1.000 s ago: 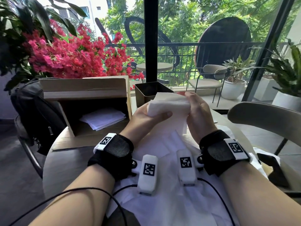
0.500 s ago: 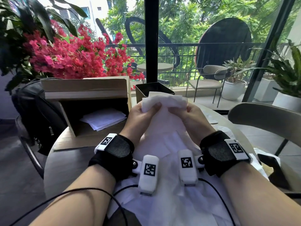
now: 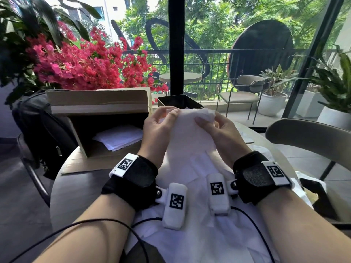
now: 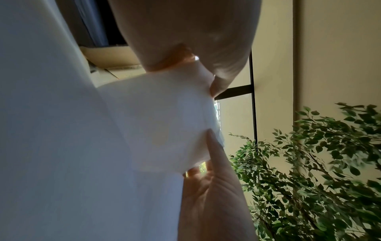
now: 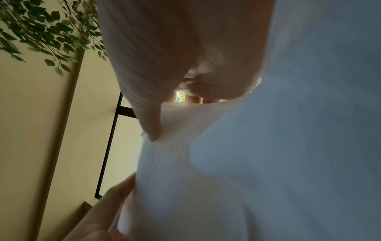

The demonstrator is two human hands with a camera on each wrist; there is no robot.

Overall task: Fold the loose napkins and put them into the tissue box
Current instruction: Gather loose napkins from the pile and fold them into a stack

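Lying nearest on the round table [image 3: 79, 194], a spread of loose white napkins [image 3: 199, 240] covers the surface under both forearms, with black wrist straps and white tagged camera units above it. Just beyond, the left hand [image 3: 157, 130] and the right hand [image 3: 220, 130] hold one white napkin [image 3: 190, 128] up off the table between them, each at an upper corner. The left thumb and fingers pinch the napkin's left top edge; the right thumb and fingers pinch its right top edge, the other fingers loosely curled behind. The left wrist view shows a finger pressed along the napkin [image 4: 164, 124] edge, and the right wrist view shows a thumb tip pressed into the napkin [image 5: 195, 146]. Left of the hands, an open cardboard box [image 3: 98, 111] lies on its side with folded white sheets [image 3: 119, 136] inside. Behind the held napkin stands a dark square tissue box [image 3: 178, 102], its top open. Farther back are red flowers [image 3: 85, 67] and a window post [image 3: 176, 44].
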